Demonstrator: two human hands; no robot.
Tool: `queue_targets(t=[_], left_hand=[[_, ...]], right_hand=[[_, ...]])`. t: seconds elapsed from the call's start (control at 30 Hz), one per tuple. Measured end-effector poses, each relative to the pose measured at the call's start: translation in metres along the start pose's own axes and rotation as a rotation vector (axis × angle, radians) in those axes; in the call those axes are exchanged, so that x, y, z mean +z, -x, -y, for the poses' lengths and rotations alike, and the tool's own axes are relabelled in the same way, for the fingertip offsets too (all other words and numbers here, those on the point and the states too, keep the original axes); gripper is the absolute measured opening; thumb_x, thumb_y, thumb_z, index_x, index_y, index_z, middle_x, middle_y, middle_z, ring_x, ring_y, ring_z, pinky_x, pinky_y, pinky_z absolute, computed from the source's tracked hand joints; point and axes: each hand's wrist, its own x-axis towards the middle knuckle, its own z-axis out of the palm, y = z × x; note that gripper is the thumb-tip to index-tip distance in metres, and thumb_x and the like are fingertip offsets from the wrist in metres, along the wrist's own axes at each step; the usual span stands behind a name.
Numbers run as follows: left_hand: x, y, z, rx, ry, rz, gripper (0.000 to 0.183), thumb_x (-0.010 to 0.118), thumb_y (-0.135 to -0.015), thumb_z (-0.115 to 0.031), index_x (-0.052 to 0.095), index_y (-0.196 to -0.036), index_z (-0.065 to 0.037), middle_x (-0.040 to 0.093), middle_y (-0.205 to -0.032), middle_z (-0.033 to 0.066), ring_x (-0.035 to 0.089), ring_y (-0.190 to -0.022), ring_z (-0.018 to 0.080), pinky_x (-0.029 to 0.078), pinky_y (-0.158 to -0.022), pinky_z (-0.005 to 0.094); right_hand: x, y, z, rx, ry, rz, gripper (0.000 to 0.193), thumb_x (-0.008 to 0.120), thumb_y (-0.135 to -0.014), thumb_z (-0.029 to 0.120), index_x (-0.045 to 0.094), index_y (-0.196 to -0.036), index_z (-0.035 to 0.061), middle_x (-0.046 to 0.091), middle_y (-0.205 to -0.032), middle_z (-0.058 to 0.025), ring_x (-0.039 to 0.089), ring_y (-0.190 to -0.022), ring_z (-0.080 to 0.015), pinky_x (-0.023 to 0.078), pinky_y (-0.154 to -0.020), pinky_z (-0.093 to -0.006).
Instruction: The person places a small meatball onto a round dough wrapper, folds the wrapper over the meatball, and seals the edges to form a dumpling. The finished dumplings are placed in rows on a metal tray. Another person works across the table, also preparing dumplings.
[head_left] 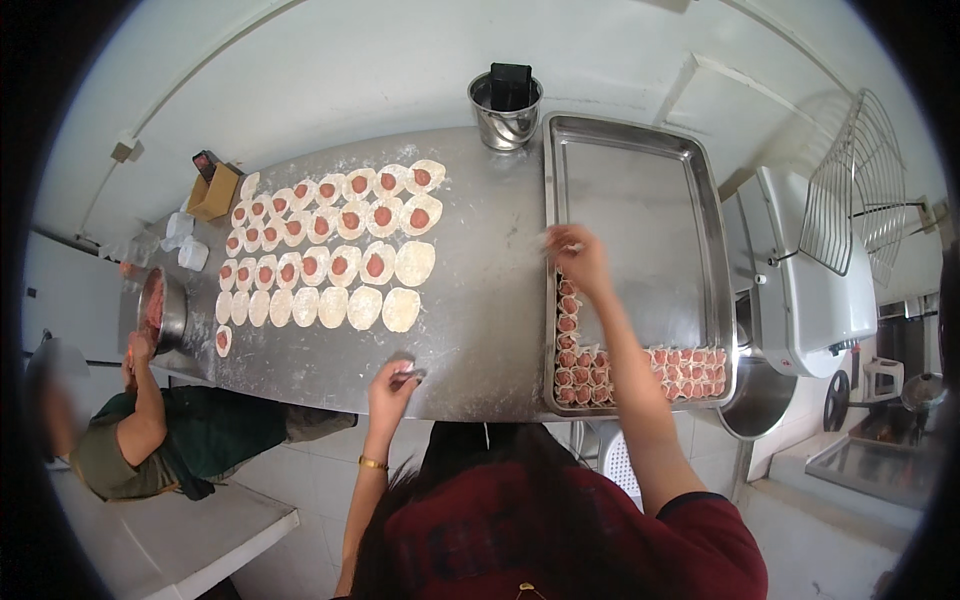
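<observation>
My left hand [389,385] is over the front edge of the metal table [480,290], fingers curled around something small and dark that I cannot make out. At the left rim of the metal tray [640,215] is my right hand [582,258]; its fingertips blur beside a pale smear, so their hold is unclear. Open-topped meat dumplings [688,372] fill the tray's near end and run up its left side below that hand. Rows of round dough wrappers [402,310] lie on the floured table to the left, many with a ball of meat filling [382,216].
A steel bucket [507,125] with a black object stands at the back. At far left, another person [150,430] reaches into a metal bowl of meat [168,315]. A cardboard box [213,193] sits at back left. Right of the tray are a white machine [805,265] and wire racks [850,190].
</observation>
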Motion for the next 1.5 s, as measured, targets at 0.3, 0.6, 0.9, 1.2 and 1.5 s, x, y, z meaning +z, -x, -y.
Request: queue_targets(t=[0.3,0.6,0.9,1.2,1.5], left_hand=[[-0.018,0.048,0.002,-0.118,-0.136,-0.092,0.02,0.064,-0.074,0.004,0.061,-0.093,0.0,0.064,-0.082,0.0057,0.06,-0.071,0.0099,0.049,-0.063,0.0241],[-0.009,0.047,-0.004,-0.058,-0.181,-0.049,0.021,0.065,-0.073,0.004,0.061,-0.094,0.0,0.065,-0.084,0.0073,0.061,-0.071,0.0113,0.05,-0.063,0.0243],[-0.001,0.043,-0.002,-0.08,-0.151,0.014,0.021,0.065,-0.073,0.004,0.061,-0.094,0.001,0.064,-0.083,0.0077,0.061,-0.07,0.0107,0.05,-0.063,0.0237],[-0.008,0.023,-0.003,-0.042,-0.097,0.144,0.021,0.062,-0.076,0.004,0.059,-0.096,0.0,0.064,-0.079,0.0044,0.061,-0.072,0.0102,0.05,-0.064,0.0249],[-0.019,-0.118,-0.074,0.306,-0.365,-0.012,0.016,0.058,-0.083,-0.012,0.062,-0.091,0.001,0.062,-0.073,0.0199,0.062,-0.065,0.0297,0.048,-0.059,0.0361]], right_hand=[[-0.035,-0.067,-0.065,-0.008,0.446,0.23,0.026,0.068,-0.064,0.002,0.066,-0.09,0.0045,0.063,-0.088,-0.011,0.063,-0.076,-0.024,0.051,-0.07,-0.0312],[-0.038,-0.072,-0.066,-0.077,0.4,0.388,0.029,0.064,-0.065,0.003,0.067,-0.093,0.0076,0.063,-0.088,-0.013,0.061,-0.084,-0.0277,0.048,-0.075,-0.0329],[-0.037,-0.067,-0.066,-0.103,0.506,0.356,0.032,0.06,-0.068,-0.004,0.065,-0.099,0.0032,0.064,-0.089,-0.0121,0.061,-0.081,-0.0274,0.048,-0.074,-0.0333],[-0.032,-0.068,-0.066,0.045,0.289,0.225,0.033,0.06,-0.064,-0.005,0.065,-0.096,0.0022,0.064,-0.09,-0.0168,0.062,-0.08,-0.0296,0.049,-0.07,-0.0338],[-0.028,-0.057,-0.063,-0.011,0.323,0.2,0.036,0.055,-0.062,-0.011,0.066,-0.093,0.0029,0.064,-0.085,-0.0159,0.061,-0.074,-0.0291,0.048,-0.067,-0.0334]])
